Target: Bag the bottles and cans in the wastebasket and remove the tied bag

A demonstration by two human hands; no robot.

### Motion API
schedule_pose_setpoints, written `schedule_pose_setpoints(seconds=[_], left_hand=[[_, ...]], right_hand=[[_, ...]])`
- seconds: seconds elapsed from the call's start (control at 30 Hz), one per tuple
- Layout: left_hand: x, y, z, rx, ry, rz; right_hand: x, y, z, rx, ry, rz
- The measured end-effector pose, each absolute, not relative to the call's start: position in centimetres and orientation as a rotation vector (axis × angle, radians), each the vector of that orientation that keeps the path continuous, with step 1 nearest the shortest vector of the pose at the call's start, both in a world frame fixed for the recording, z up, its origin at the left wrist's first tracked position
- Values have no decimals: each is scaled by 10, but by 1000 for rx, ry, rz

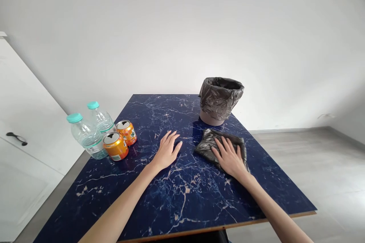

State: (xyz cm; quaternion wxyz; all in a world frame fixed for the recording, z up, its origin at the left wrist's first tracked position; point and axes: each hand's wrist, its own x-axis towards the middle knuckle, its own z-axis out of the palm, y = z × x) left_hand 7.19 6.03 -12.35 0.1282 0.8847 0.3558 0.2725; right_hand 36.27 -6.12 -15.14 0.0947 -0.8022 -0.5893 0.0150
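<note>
My left hand [167,150] lies flat on the blue marble-patterned table, fingers stretched forward, holding nothing. Under my right hand [230,157] is a folded black plastic bag [209,142], and the fingers rest spread on top of it. Just behind that bag stands a small trash bin [211,118], lined with a black bag [218,100] folded over its rim. To the left of my left hand are two orange drink cans, a nearer one [115,147] and a farther one [127,132], both with opened tops.
Two clear plastic bottles with teal caps, one nearer [87,136] and one farther [99,119], stand at the table's left edge beside the cans. A white cabinet [28,121] is at the left. The table [171,212] has a wooden front edge, with grey floor [308,167] to its right.
</note>
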Motion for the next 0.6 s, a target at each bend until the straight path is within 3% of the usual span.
schedule_pose_setpoints(seconds=[0.33, 0.6], left_hand=[[71, 65, -138, 2624, 987, 897], [73, 67, -142, 2667, 928, 923]], right_hand=[[412, -84, -152, -2745, -1038, 105], [410, -108, -153, -2604, -1533, -79]])
